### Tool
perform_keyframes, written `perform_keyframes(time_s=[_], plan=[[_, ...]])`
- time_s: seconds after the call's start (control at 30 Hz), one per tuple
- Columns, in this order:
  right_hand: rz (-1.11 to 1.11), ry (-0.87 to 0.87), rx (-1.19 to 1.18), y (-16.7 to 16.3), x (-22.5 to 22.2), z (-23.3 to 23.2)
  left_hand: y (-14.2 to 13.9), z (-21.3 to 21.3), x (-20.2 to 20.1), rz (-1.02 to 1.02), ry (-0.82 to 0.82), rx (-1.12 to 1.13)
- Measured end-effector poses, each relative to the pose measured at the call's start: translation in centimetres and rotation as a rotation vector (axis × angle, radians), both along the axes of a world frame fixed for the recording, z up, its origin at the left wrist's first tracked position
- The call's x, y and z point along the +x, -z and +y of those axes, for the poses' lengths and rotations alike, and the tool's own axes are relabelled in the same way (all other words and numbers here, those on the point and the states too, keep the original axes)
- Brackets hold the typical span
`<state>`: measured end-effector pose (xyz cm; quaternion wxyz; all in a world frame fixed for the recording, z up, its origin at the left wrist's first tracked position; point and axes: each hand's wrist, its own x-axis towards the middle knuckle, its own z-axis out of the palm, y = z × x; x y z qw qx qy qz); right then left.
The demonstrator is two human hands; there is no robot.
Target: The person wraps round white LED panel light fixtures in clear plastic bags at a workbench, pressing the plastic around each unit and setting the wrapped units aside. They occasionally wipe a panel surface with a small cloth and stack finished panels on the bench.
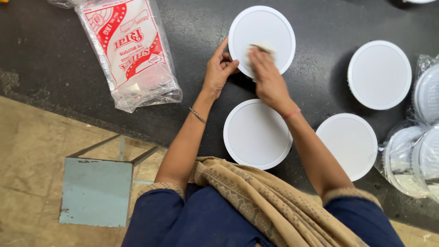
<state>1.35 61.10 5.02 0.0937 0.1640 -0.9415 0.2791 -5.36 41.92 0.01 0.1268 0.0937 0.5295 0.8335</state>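
Note:
A white round disc-shaped panel (270, 27) lies flat on the black table (320, 82), far from me. My left hand (218, 68) holds its left rim, fingers curled against the edge. My right hand (267, 75) presses a small white cloth (260, 49) onto the panel's face. A second white round panel (256, 135) lies directly below it, close to my body, under my right forearm.
Two more white round panels (379, 73) (350, 144) lie at the right. Panels wrapped in clear plastic (420, 151) sit at the right edge. A clear packet of bags with red print (130, 50) lies at upper left. A pale blue stool (96, 190) stands on the floor.

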Motion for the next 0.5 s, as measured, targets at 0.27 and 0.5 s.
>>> perform_keyframes(time_s=[0.27,0.5], plan=[[0.062,-0.076,-0.048,0.3,-9.9,3.6,-0.6,-0.1,0.5,-0.021,0.019,0.020],[0.089,0.285,0.046,2.1,-2.5,3.4,0.4,0.1,0.3,0.035,-0.018,-0.023]])
